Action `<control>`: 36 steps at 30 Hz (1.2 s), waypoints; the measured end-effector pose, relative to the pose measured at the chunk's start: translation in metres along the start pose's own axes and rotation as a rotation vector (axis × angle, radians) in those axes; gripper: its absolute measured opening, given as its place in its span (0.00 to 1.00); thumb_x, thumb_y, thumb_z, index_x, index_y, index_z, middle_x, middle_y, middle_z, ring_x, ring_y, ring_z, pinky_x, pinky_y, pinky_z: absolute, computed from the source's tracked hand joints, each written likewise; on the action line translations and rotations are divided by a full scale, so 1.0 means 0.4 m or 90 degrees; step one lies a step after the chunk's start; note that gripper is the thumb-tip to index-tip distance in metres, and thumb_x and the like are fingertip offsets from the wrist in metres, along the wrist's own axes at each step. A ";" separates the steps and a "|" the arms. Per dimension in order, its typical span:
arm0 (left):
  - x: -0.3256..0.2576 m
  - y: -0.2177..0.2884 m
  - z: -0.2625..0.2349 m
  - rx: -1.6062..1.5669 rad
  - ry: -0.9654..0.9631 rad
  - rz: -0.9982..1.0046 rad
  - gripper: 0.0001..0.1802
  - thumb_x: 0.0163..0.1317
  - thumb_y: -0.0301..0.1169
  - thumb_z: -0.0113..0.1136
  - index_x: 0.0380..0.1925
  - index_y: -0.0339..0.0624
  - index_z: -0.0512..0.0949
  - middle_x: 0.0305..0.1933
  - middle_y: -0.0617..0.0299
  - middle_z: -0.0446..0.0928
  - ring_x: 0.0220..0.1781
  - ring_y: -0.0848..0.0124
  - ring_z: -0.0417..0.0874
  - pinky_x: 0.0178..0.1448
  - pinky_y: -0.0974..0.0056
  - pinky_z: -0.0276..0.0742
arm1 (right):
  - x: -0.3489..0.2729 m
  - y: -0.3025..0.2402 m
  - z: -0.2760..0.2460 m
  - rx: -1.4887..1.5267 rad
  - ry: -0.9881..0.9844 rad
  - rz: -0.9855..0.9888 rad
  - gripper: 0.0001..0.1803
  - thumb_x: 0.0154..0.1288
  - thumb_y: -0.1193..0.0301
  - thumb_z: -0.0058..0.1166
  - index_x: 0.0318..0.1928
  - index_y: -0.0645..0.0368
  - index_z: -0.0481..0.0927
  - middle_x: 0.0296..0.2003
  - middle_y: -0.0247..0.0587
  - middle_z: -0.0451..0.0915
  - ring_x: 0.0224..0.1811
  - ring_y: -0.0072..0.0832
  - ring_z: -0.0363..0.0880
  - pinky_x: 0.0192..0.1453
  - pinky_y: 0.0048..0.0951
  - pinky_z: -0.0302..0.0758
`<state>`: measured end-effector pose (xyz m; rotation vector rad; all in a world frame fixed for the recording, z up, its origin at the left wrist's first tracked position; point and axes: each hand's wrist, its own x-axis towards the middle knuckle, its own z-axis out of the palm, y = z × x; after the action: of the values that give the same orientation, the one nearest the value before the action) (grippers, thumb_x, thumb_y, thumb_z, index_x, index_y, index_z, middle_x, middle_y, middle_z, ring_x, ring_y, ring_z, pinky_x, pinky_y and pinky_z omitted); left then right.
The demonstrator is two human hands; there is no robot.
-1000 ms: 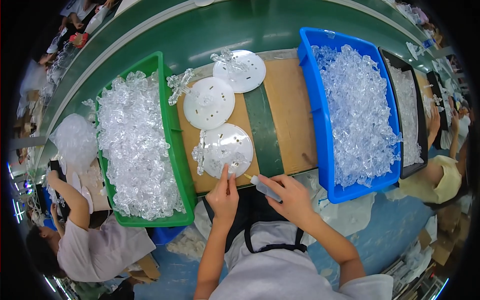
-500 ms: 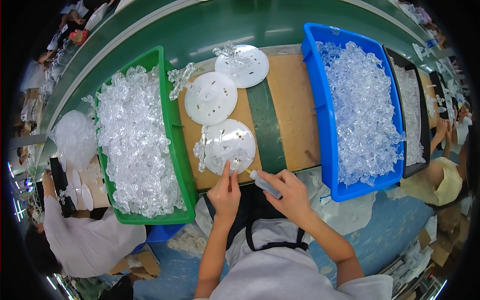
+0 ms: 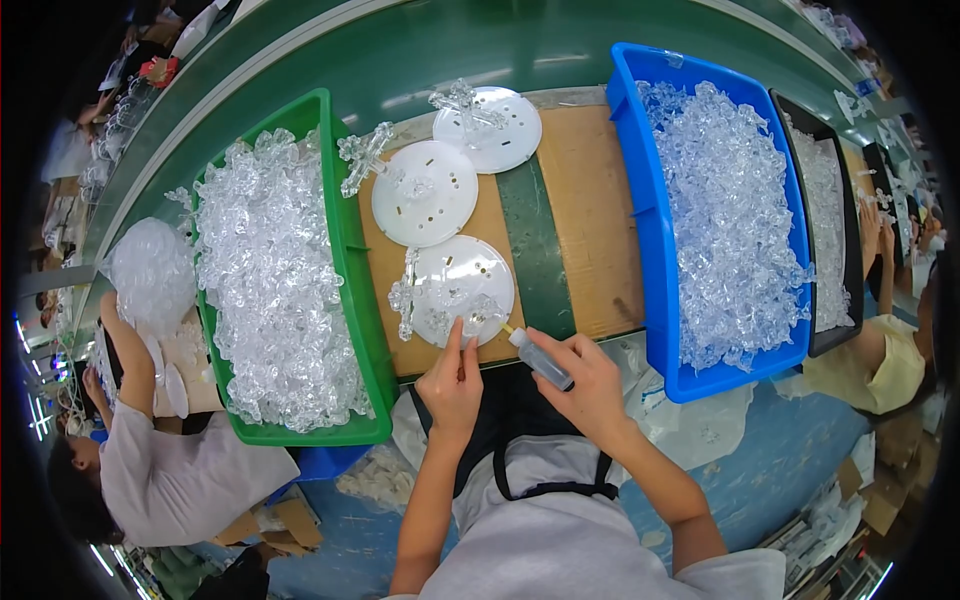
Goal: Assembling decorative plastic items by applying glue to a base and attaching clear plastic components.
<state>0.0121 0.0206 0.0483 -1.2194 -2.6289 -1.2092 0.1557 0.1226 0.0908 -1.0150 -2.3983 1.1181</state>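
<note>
My right hand is wrapped round a small translucent squeeze bottle with a thin yellow nozzle. The bottle is tilted, its nozzle pointing up and left to a clear plastic piece over the near edge of a white round disc. My left hand is closed, fingertips pinched at that clear piece, which they partly hide. A clear branched part lies on the disc's left edge. Two more white discs, one in the middle and one farther back, overlap beyond it, with similar clear parts beside them.
A green bin heaped with clear plastic parts stands left, a blue bin of clear parts right, and a black bin beyond that. Cardboard covers part of the green table. Co-workers sit on the left and right.
My right hand has shifted slightly right with the squeeze bottle. My left hand stays at the clear piece. The co-worker on the left has raised an arm.
</note>
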 end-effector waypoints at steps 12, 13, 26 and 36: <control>0.013 0.011 -0.011 0.053 -0.009 0.047 0.18 0.55 0.24 0.63 0.48 0.38 0.78 0.18 0.57 0.75 0.14 0.64 0.73 0.19 0.64 0.67 | 0.000 -0.013 -0.011 0.024 -0.005 0.049 0.29 0.46 0.74 0.64 0.54 0.46 0.77 0.29 0.39 0.72 0.29 0.34 0.74 0.34 0.29 0.73; 0.012 0.014 -0.013 0.068 -0.013 0.064 0.19 0.55 0.24 0.63 0.49 0.38 0.77 0.19 0.58 0.75 0.15 0.63 0.74 0.19 0.63 0.68 | -0.005 -0.015 -0.016 0.022 -0.006 0.049 0.29 0.46 0.74 0.64 0.54 0.46 0.77 0.29 0.39 0.72 0.29 0.34 0.74 0.34 0.29 0.73; -0.021 -0.018 -0.050 -0.031 0.046 0.150 0.21 0.56 0.22 0.61 0.52 0.39 0.76 0.14 0.64 0.67 0.12 0.72 0.66 0.18 0.68 0.60 | -0.038 -0.049 0.051 0.164 -0.001 0.041 0.29 0.47 0.74 0.64 0.54 0.51 0.76 0.34 0.40 0.75 0.32 0.33 0.77 0.37 0.27 0.74; 0.056 0.010 -0.060 -0.257 -0.001 -0.227 0.20 0.59 0.22 0.60 0.53 0.41 0.77 0.15 0.74 0.58 0.18 0.86 0.54 0.21 0.75 0.50 | -0.015 -0.077 0.092 0.106 -0.025 0.046 0.29 0.47 0.70 0.64 0.54 0.49 0.76 0.30 0.40 0.72 0.29 0.34 0.75 0.32 0.29 0.73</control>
<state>-0.0083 0.0211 0.0744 -0.7902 -2.7711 -1.8668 0.1258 0.0846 0.0904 -1.0389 -2.2700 1.3495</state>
